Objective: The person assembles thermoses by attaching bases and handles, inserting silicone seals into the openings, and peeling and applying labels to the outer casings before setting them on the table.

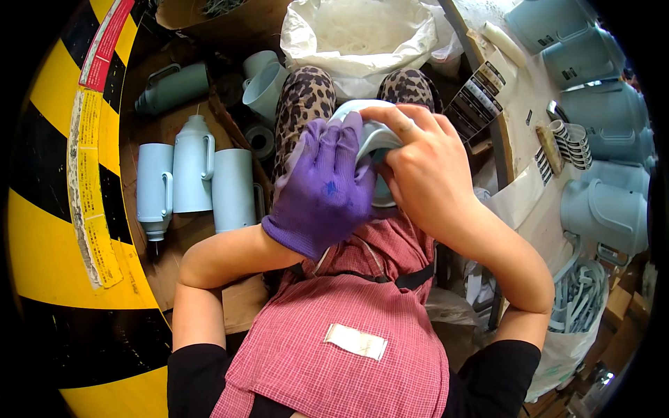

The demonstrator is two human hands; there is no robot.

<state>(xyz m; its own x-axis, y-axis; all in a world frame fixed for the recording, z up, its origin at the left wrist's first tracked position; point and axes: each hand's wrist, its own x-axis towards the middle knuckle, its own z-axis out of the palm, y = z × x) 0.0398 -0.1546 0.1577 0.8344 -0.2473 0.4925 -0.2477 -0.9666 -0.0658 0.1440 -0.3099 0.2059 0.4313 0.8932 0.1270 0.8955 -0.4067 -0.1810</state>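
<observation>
You seem to be at a handwork step on the pale-blue plastic casing (382, 136) before your pink apron (300, 327), gloved left hand (324, 188) clasping its side, bare right hand (432, 164) curled at its rim (any pinch is hidden), which likely calls for steady left support next.

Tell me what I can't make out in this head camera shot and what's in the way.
All in the head view:
- Most of the pale blue casing: hidden by the gloved left hand and bare right hand.
- The grey strands in the cardboard box: cut off by the upper edge.
- Fine print on the label sheet: too small.
</observation>
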